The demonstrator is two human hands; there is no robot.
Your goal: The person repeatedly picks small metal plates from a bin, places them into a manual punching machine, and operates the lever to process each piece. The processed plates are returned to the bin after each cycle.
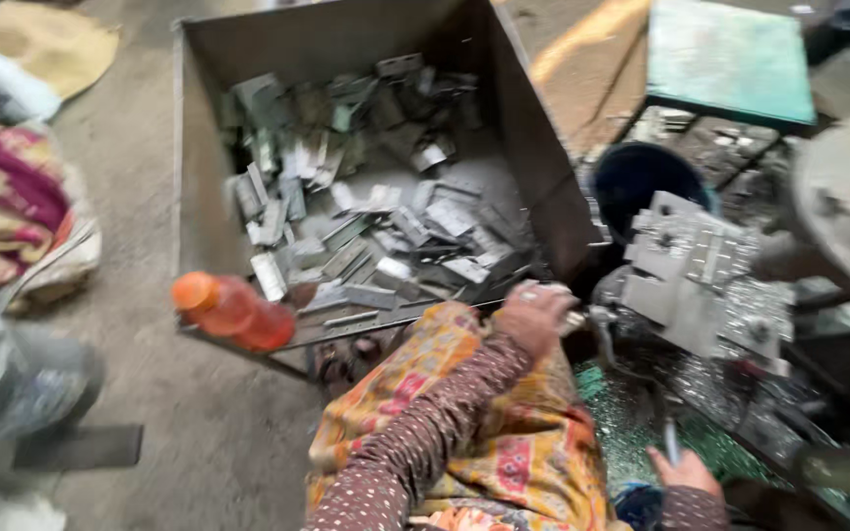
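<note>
My left hand (535, 317) is closed into a fist at the near right corner of a big grey metal bin (533, 147). A small shiny metal piece (575, 318) sticks out of the fist; blur hides its shape. The bin holds several flat grey metal plates (376, 216), piled loosely. My right hand (686, 472) is low at the right, wrapped around a thin grey metal lever (671, 442) that rises from it. Both arms wear brown dotted sleeves over yellow patterned cloth (504, 442) on my lap.
An orange plastic bottle (233, 313) lies at the bin's near left edge. A grey machine block (691, 280) with stacked plates stands right of my left hand, with a blue bucket (641, 177) and green table (730, 59) behind. A cloth bundle (7, 211) lies at the left.
</note>
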